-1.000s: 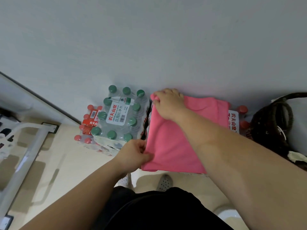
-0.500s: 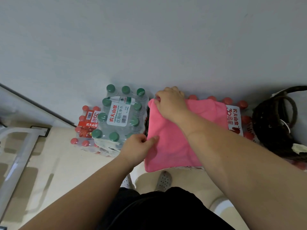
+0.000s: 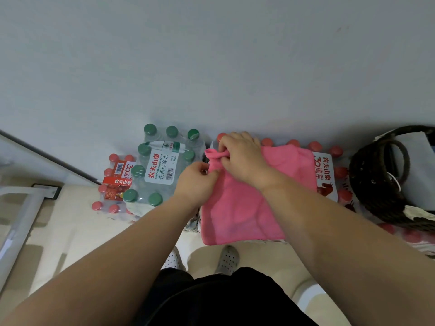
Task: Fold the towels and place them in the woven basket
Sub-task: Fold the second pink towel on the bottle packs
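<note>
A: Head view, one entry. Where is the towel lying?

B: The pink towel (image 3: 244,208) is lying flat over a pack of red-capped bottles (image 3: 326,170) that is standing against the wall (image 3: 211,67). Its near edge is hanging over the front of that pack.

A: Right hand?

B: The right hand (image 3: 242,158) is reaching across the towel. Its grip is clamped on the far left corner, with thumb and fingers bunching the cloth into a small fold.

A: Left hand?

B: The left hand (image 3: 196,182) is working just beside the right grip, on the nearer side. Its fingers are curling in and pinching the towel's left edge. The two hands are nearly touching.

A: Basket?

B: The dark woven basket (image 3: 362,184) is standing well to the right of both grips, past the towel's right edge and apart from it. Something pale is lying inside; I cannot tell what.

A: Surroundings?

B: A pack of green-capped bottles (image 3: 160,168) is standing just left of the left grip, and a smaller pack (image 3: 115,182) is sitting further left. A slipper (image 3: 227,258) is showing on the floor below the towel.
</note>
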Demonstrator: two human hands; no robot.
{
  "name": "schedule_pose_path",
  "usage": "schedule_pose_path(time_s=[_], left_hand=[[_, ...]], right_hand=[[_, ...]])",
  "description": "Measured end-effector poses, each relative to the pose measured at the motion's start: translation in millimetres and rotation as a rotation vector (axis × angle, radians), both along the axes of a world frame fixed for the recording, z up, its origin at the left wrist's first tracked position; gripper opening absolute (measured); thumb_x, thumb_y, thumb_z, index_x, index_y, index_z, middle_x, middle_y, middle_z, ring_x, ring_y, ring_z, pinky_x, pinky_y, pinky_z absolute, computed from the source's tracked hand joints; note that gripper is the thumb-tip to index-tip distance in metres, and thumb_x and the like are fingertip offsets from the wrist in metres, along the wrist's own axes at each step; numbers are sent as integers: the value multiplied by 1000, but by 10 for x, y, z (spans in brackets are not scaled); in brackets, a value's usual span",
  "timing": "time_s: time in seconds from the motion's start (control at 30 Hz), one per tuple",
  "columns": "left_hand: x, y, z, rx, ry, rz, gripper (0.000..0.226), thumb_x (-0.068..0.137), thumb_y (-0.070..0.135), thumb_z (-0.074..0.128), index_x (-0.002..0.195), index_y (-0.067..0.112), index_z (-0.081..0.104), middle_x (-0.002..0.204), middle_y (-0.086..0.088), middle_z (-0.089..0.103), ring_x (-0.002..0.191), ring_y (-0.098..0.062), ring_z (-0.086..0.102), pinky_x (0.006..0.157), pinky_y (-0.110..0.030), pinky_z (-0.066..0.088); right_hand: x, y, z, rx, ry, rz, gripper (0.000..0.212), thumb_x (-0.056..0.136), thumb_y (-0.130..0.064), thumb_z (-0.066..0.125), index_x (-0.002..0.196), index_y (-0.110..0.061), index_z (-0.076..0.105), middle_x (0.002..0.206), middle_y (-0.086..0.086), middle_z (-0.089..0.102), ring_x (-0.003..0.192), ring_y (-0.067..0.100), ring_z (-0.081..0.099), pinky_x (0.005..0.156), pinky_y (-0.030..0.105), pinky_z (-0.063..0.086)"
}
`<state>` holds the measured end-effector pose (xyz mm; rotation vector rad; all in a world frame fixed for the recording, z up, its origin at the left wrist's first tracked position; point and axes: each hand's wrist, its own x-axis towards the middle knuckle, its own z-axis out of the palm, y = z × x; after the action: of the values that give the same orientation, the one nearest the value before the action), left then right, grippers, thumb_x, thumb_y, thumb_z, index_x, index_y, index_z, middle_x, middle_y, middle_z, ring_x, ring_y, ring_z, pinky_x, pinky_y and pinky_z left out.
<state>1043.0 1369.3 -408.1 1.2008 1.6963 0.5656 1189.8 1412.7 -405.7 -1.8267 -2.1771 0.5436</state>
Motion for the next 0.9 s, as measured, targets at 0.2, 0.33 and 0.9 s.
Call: schedule_pose_path(time_s=[0.2, 0.33, 0.9], left_hand=[[125, 182, 20, 77, -46, 14, 16, 82, 35, 72, 95, 26, 67, 84, -1, 69, 75, -17, 64, 71, -40, 55], [228, 193, 59, 124, -83, -51, 7, 85, 21, 68, 92, 23, 69, 67, 10, 62, 55, -1, 52, 54, -19, 41], [53, 43, 28, 19, -43, 45, 8, 81, 23, 66, 88, 19, 69, 79, -7, 71, 75, -28, 68, 67, -43, 56]], right_hand=[[195, -76, 117, 22, 156, -85, 26, 71, -17, 70, 81, -33, 52, 89, -16, 56, 97, 19, 49, 76, 31, 22], [287, -69, 140, -8, 182, -67, 16, 76, -39, 73, 82, -36, 58, 84, -17, 57, 95, 14, 48, 83, 35, 34], [33, 221, 114, 135, 33, -205, 19, 90, -30, 62, 108, -22, 67, 105, 7, 58, 101, 29, 56, 86, 39, 46]])
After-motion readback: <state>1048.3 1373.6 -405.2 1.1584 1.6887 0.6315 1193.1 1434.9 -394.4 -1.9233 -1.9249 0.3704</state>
